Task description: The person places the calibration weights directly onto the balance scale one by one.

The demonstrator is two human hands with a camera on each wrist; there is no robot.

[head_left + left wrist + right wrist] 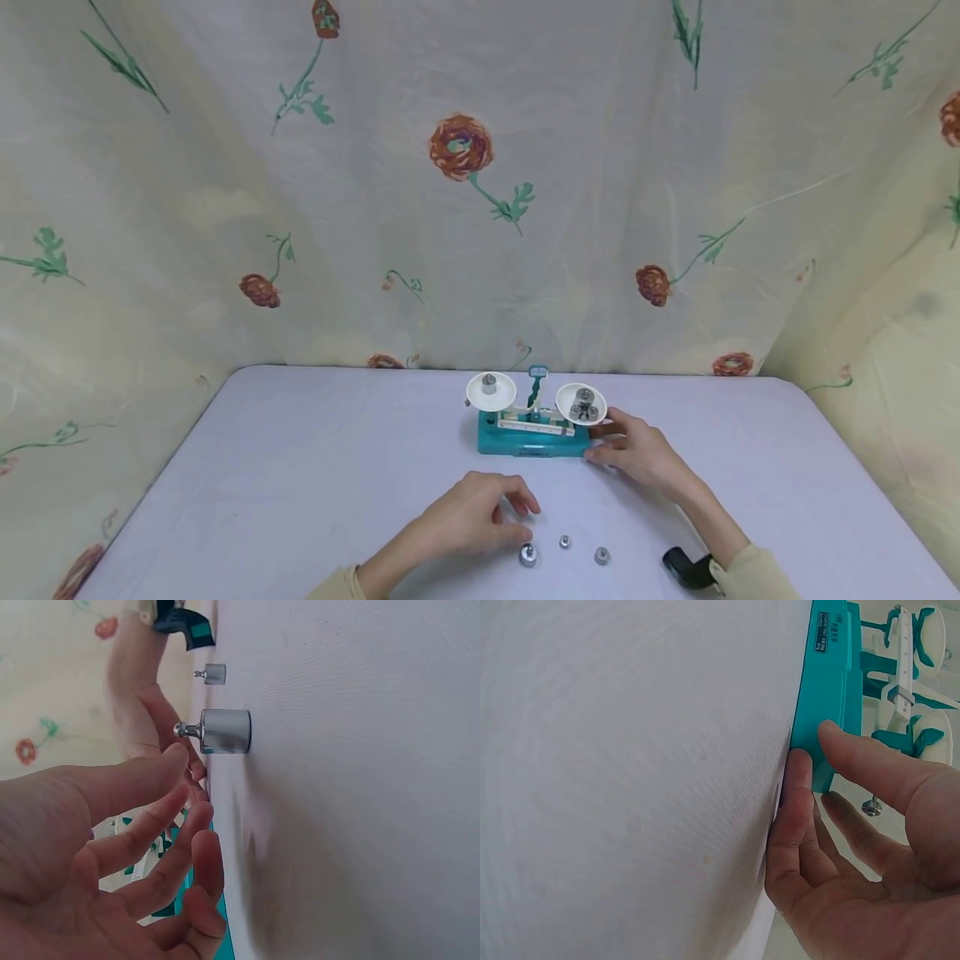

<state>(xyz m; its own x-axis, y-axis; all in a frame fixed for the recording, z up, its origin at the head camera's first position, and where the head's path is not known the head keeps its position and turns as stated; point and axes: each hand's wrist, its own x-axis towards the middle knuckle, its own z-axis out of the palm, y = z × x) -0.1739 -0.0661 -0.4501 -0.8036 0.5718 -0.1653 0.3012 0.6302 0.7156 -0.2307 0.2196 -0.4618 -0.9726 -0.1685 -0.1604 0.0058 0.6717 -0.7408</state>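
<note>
A teal balance scale (pixel 534 444) with two white pans stands near the back of the table. My right hand (pixel 645 454) holds the right end of its base, thumb on the teal face and fingers round the corner in the right wrist view. One metal weight (pixel 489 384) sits in the left pan (pixel 480 400); several weights (pixel 584 405) crowd the right pan (pixel 573 390). In front of the scale my left hand (pixel 476 512) hovers with loosely bent fingers and nothing in them. Its thumb tip is right by the knob of a larger cylindrical weight (pixel 226 731) standing on the table.
To the right of that weight stand a small weight (pixel 565 542) and a medium one (pixel 602 556). A black curved object (pixel 686 569) is beside the right sleeve (pixel 753 575). Flowered cloth (pixel 570 208) hangs behind the pale table (pixel 315 467).
</note>
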